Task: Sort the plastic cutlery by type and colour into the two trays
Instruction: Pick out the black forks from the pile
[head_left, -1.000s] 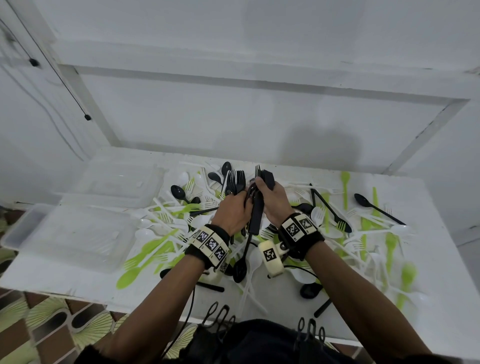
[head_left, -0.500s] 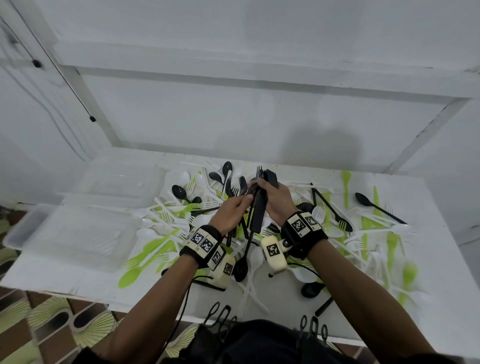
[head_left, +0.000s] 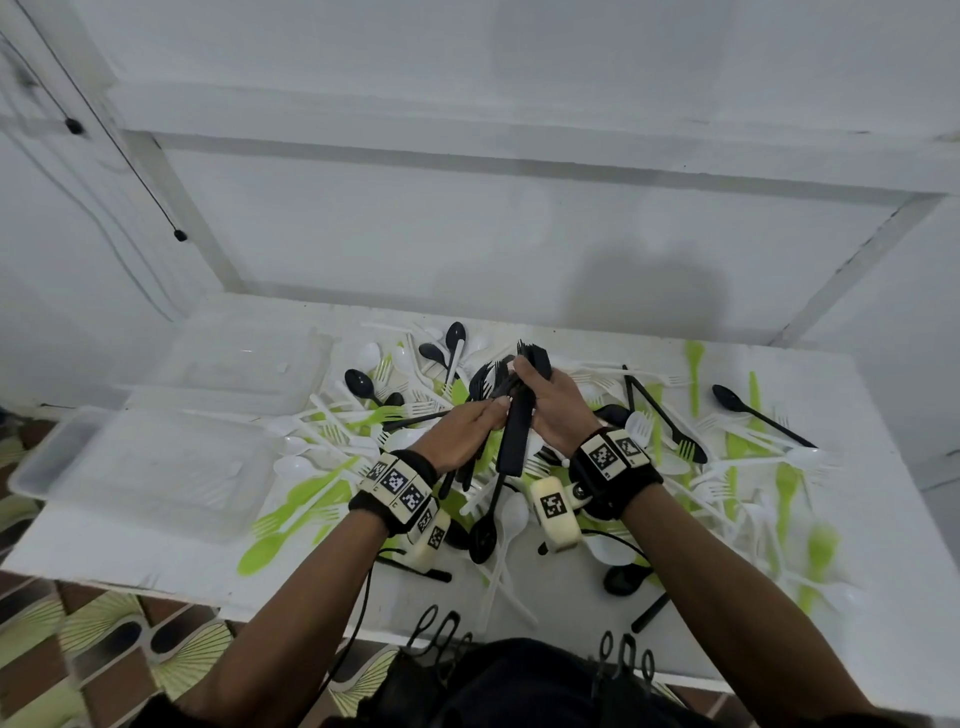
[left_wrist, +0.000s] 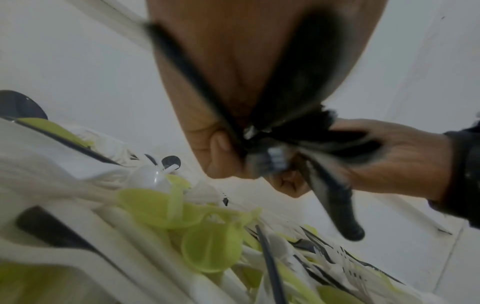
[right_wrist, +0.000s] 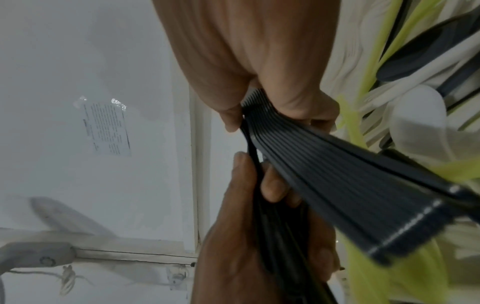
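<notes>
Head view showed both hands, right hand (head_left: 553, 410) and left hand (head_left: 462, 434), gripping black forks (head_left: 514, 415) above the worktop (head_left: 883, 597). Two clear trays (head_left: 156, 467) sat at nine o'clock; their contents were unclear.

1. The surface (head_left: 883, 597) carries a heap of cutlery (head_left: 727, 467) over its middle and right part.
2. Two trays lie at the left: the near tray (head_left: 156, 467) by the front edge, the far tray (head_left: 244, 364) behind it, toward the wall (head_left: 467, 249).
3. Both hands meet above the middle of the heap, the left hand (head_left: 462, 434) just left of the right hand (head_left: 558, 410).
4. A bundle of forks (head_left: 519, 415) stands between them.
</notes>
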